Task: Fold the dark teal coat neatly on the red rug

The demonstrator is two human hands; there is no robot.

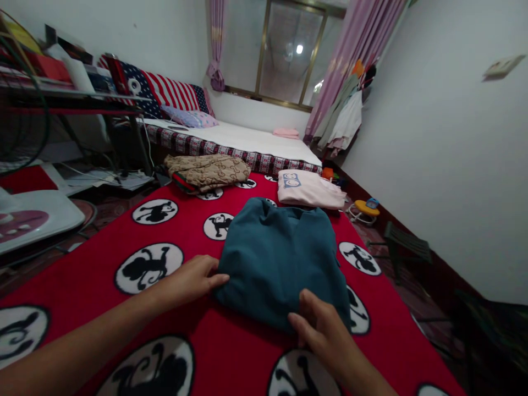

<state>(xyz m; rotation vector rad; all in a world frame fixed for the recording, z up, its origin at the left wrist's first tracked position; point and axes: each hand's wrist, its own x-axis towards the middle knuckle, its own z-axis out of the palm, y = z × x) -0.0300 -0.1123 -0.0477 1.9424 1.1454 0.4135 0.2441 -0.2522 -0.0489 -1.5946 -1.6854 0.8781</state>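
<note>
A folded teal garment (280, 258) lies on the red blanket in front of me, creased near its far edge. At its left edge is my left hand (202, 279), the thumb resting over the cloth and the other fingers tucked at the side, closed on that edge. My right hand (319, 322) is at the near edge, right of the middle. Its fingers are curled over the cloth with the thumb by the hem, closed on it. The undersides of both grips are hidden.
The red blanket (190, 324) has black-and-white monkey circles. Beyond the garment lie a folded pale pink garment (313, 192) and a brown patterned one (214, 169). A cluttered desk (111, 104) stands left, a bed (243, 137) behind, a yellow stool (365, 207) and dark folding stool (406, 242) right.
</note>
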